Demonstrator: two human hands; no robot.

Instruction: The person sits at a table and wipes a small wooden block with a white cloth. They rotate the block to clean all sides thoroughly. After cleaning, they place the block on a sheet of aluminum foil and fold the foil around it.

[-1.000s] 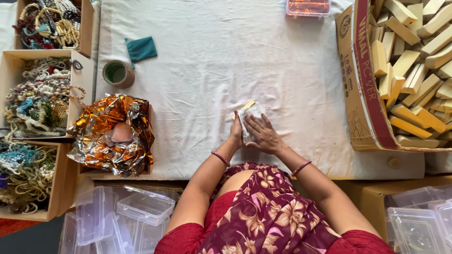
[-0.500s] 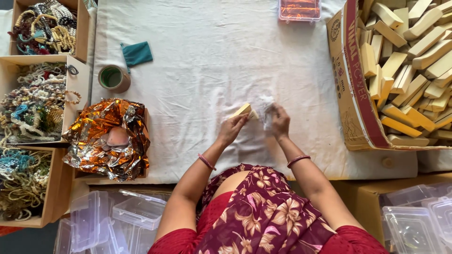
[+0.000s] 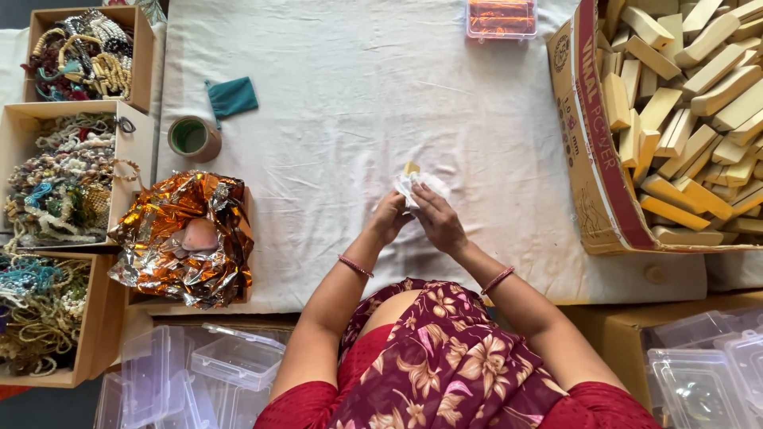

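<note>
Block (image 3: pixel 411 168), pale yellow, half covered by a crumpled white wrapper (image 3: pixel 421 186): my left hand (image 3: pixel 389 218) and right hand (image 3: pixel 439 222) close on it together above the middle of the table (image 3: pixel 334 87), toward its near edge. Right edge: brown carton (image 3: pixel 592 159) with a red stripe, heaped with similar blocks. Left edge: orange foil (image 3: pixel 183 238), tape roll (image 3: pixel 192 137), bead trays (image 3: pixel 63 183). Far edge: orange-filled clear box (image 3: pixel 501 17).

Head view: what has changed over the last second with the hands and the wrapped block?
Both hands, left hand and right hand, lifted the pale wooden block and its white wrapper off the white cloth, parted briefly, then closed together around it again. The carton of blocks, foil bundle and tape roll stayed put.
</note>
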